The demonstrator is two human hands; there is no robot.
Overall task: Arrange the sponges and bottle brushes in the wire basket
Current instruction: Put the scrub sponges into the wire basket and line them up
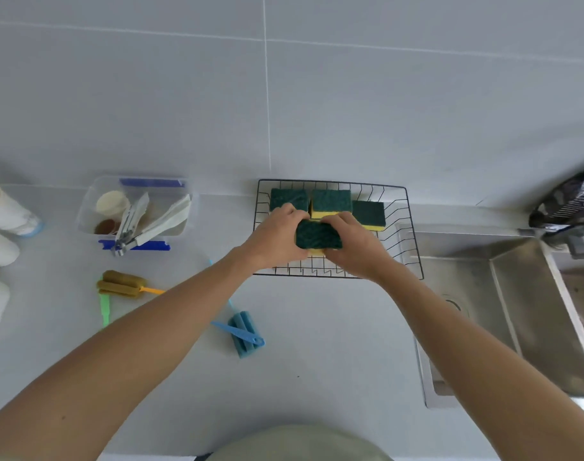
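A big grey counter (317, 344) holds everything, with a metal sink (517, 311) set in at its right edge. A wire basket (413, 234) sits at the back edge of the counter, just beside the sink. Three sponges sit in a row along the basket's back wall: the left sponge (289, 198), the middle sponge (331, 202) and the right sponge (369, 214). The left hand (274, 239) and the right hand (357, 249) both have their fingers clamped on a fourth sponge (318, 235), low over the middle of the basket. This looks like the step of putting sponges in. Next, the sponge should go down flat in front of the row. Then come the brushes on the counter's left part: the brown brush (121, 283), and the blue brush (242, 332) nearer the front.
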